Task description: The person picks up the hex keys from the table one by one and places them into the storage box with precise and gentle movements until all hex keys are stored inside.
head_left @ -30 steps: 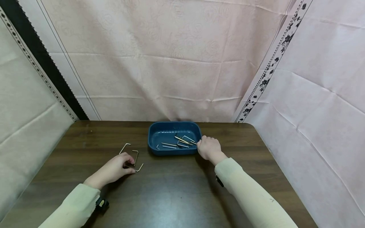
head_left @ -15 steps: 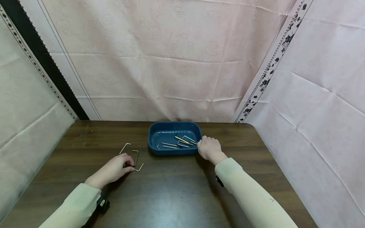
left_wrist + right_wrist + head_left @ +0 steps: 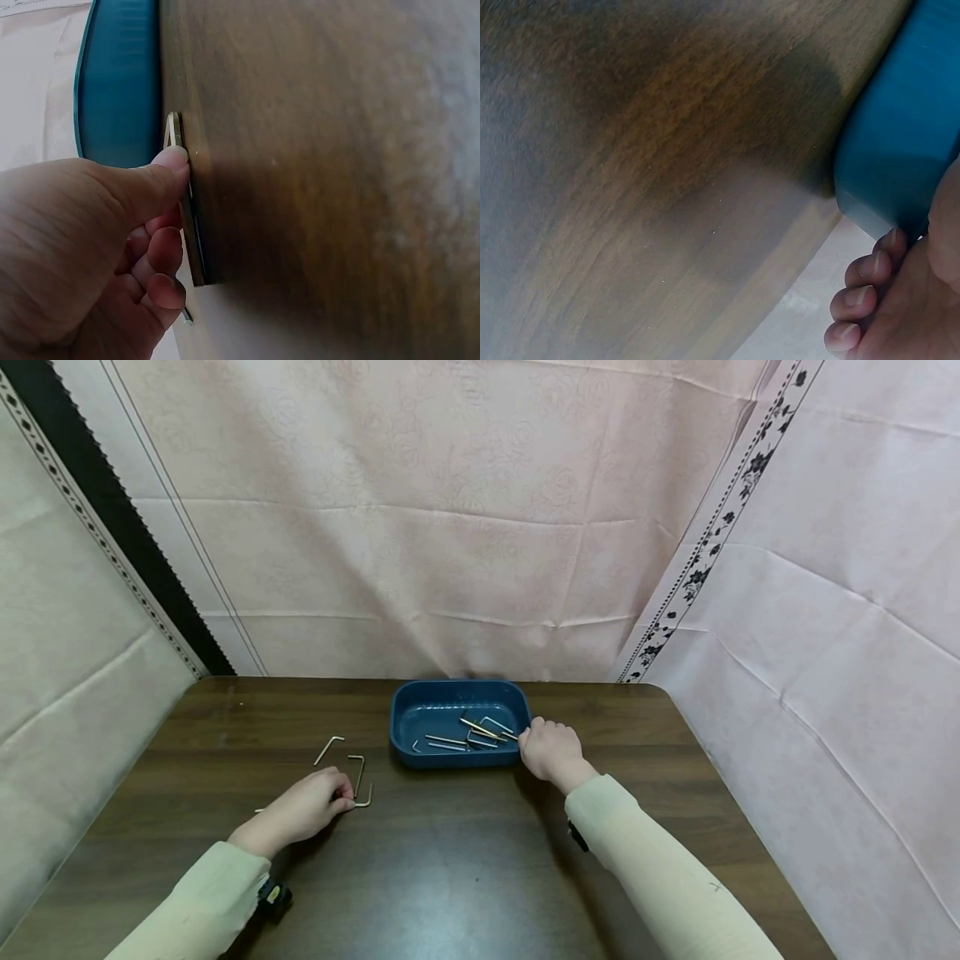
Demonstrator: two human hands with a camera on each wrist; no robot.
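Note:
My left hand point(image 3: 306, 810) pinches an L-shaped hex key point(image 3: 370, 795) between thumb and fingers, low over the tabletop. In the left wrist view, the long arm of this hex key point(image 3: 196, 251) runs past the thumb, close along the wood; part of it is behind the fingers. Just beyond the fingers lie a second hex key point(image 3: 360, 770) and a third hex key point(image 3: 327, 748). My right hand point(image 3: 553, 750) grips the right end of a blue tray point(image 3: 427, 761). In the right wrist view, its fingertips point(image 3: 855, 300) curl beside the tray's corner.
Several hex keys point(image 3: 480, 731) lie loose inside the tray, mostly toward its right half. A thin metal end point(image 3: 258, 811) shows left of my left wrist. The brown wooden table point(image 3: 465, 860) ends at a hanging pale cloth point(image 3: 450, 568) behind the tray.
The held hex key has turned, its short bent end now pointing more straight away from me. My left hand has shifted slightly nearer me, exposing a metal end. The right hand stays put.

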